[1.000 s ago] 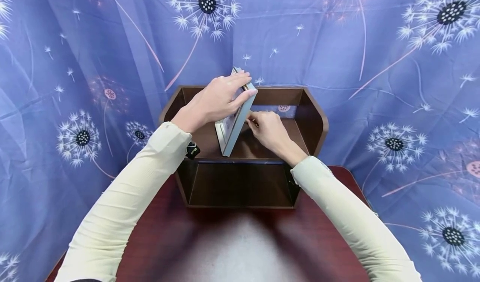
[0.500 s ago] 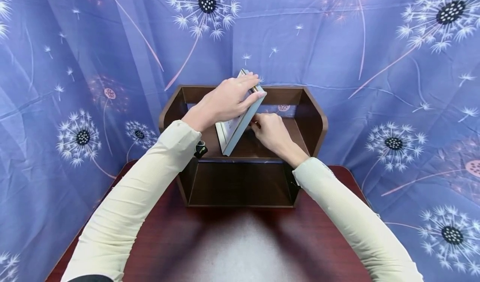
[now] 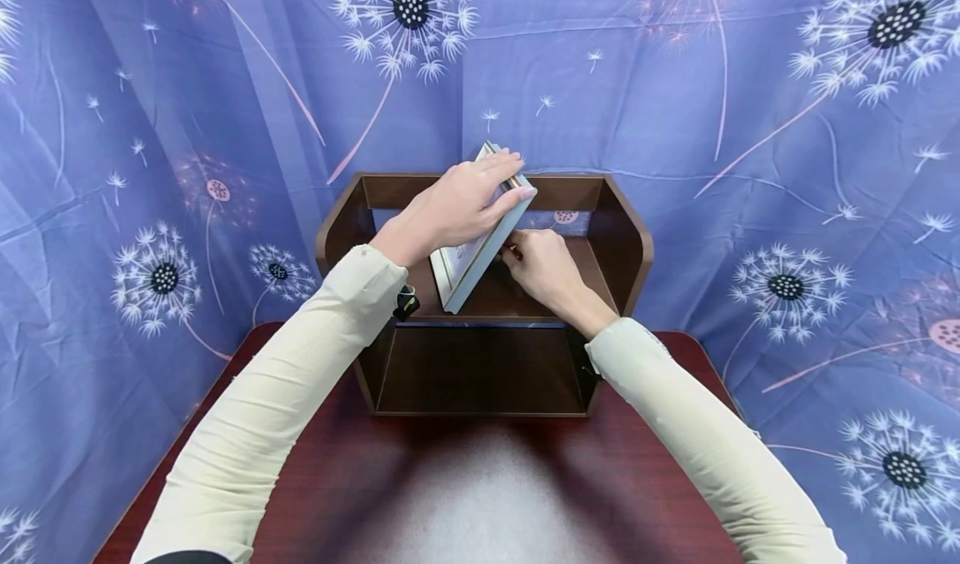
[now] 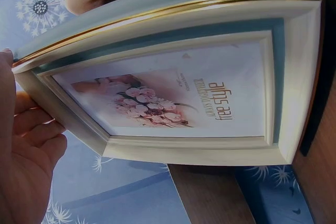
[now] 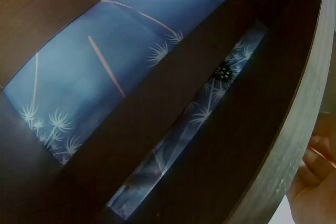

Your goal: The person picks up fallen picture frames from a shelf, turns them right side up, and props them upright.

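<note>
A picture frame [image 3: 480, 256], cream and pale blue with a gold line, stands tilted to the right on the upper shelf [image 3: 562, 285] of a brown rack. In the left wrist view, its front [image 4: 173, 98] shows a pink flower print and "free style" lettering. My left hand [image 3: 468, 202] grips the frame's upper edge, thumb on the near side and fingers over the top. Behind the frame, my right hand [image 3: 547, 266] has its fingers curled close to the back. Those fingertips are hidden, so I cannot tell what they hold.
Brown side walls [image 3: 622, 235] enclose the upper shelf on both sides. Below it lies a lower compartment [image 3: 483, 371]. The rack stands on a dark red table [image 3: 330, 481], with a blue dandelion curtain [image 3: 675, 114] behind and at both sides.
My left hand has moved to the right, leaning the top of the picture frame further right while its near lower corner stays put. My right hand has shifted only slightly.
</note>
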`<action>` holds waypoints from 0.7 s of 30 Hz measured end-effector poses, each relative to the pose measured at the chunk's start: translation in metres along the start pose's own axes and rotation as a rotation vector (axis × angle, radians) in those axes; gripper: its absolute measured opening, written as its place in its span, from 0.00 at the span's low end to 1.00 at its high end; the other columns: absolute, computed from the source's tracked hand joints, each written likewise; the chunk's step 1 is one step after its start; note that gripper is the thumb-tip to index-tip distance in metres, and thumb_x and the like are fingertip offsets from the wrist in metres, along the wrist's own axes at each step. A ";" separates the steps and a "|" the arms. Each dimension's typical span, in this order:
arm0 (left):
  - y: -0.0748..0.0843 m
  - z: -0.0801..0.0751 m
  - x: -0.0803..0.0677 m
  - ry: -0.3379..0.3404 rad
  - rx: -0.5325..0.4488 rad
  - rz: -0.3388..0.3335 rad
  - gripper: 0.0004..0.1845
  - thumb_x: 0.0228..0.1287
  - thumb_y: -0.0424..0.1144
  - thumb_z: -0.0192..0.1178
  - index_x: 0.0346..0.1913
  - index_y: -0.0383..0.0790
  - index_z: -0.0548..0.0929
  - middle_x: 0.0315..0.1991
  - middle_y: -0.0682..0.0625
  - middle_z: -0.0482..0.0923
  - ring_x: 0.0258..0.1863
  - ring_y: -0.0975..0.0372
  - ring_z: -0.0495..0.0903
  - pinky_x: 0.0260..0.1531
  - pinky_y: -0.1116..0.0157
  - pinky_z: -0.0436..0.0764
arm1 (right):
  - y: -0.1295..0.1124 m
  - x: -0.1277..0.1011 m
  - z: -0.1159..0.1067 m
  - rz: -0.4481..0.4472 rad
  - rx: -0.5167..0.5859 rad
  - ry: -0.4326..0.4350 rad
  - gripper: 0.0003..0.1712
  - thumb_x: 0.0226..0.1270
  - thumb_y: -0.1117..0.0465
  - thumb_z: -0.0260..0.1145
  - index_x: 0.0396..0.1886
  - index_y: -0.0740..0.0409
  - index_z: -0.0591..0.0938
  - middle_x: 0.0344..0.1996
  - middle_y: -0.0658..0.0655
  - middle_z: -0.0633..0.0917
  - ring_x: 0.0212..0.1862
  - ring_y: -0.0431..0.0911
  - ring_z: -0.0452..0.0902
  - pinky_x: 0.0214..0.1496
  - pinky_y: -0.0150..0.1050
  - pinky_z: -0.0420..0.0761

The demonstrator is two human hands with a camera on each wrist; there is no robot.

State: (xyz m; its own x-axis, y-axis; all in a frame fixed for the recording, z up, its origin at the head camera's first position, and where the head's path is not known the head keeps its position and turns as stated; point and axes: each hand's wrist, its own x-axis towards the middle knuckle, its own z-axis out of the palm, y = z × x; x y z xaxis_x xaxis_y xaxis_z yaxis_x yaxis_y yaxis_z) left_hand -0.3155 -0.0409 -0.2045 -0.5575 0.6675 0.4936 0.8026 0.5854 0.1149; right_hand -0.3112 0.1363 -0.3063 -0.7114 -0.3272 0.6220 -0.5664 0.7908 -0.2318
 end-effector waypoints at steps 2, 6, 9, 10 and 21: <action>0.000 0.000 0.000 0.004 -0.008 0.002 0.31 0.83 0.52 0.51 0.76 0.33 0.72 0.78 0.39 0.70 0.81 0.50 0.65 0.83 0.56 0.62 | 0.000 0.000 0.000 0.001 0.002 0.001 0.04 0.70 0.65 0.69 0.37 0.59 0.89 0.25 0.56 0.89 0.28 0.51 0.83 0.39 0.51 0.85; 0.000 0.000 -0.002 0.009 -0.027 -0.008 0.32 0.83 0.53 0.52 0.77 0.34 0.71 0.78 0.41 0.69 0.82 0.52 0.64 0.84 0.58 0.61 | 0.001 0.000 0.000 0.000 0.005 0.005 0.04 0.69 0.65 0.69 0.36 0.59 0.89 0.25 0.56 0.89 0.28 0.50 0.82 0.37 0.50 0.84; 0.000 0.001 -0.003 0.015 -0.044 -0.015 0.32 0.83 0.53 0.52 0.77 0.35 0.70 0.79 0.41 0.68 0.83 0.52 0.62 0.84 0.59 0.59 | 0.001 -0.001 0.000 -0.006 0.005 0.007 0.04 0.69 0.65 0.69 0.36 0.58 0.89 0.25 0.55 0.89 0.28 0.49 0.82 0.37 0.51 0.84; 0.000 0.002 -0.004 0.015 -0.048 -0.019 0.32 0.83 0.54 0.51 0.78 0.36 0.69 0.80 0.42 0.67 0.83 0.52 0.62 0.85 0.59 0.58 | 0.001 -0.001 0.000 -0.008 0.007 0.008 0.04 0.69 0.65 0.69 0.35 0.58 0.89 0.25 0.55 0.88 0.28 0.49 0.81 0.37 0.51 0.84; 0.000 -0.005 -0.013 0.024 -0.052 -0.072 0.34 0.84 0.55 0.49 0.82 0.39 0.63 0.81 0.41 0.64 0.83 0.52 0.61 0.84 0.55 0.61 | 0.004 -0.001 -0.002 0.001 -0.001 0.014 0.11 0.67 0.61 0.69 0.22 0.54 0.83 0.20 0.53 0.83 0.25 0.47 0.77 0.30 0.46 0.78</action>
State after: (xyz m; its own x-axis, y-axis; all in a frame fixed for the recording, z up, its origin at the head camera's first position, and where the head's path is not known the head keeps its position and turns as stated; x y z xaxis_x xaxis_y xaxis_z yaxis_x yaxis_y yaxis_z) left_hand -0.3072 -0.0516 -0.2063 -0.6090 0.6133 0.5030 0.7713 0.6059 0.1952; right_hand -0.3118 0.1408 -0.3066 -0.7063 -0.3188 0.6320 -0.5648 0.7920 -0.2318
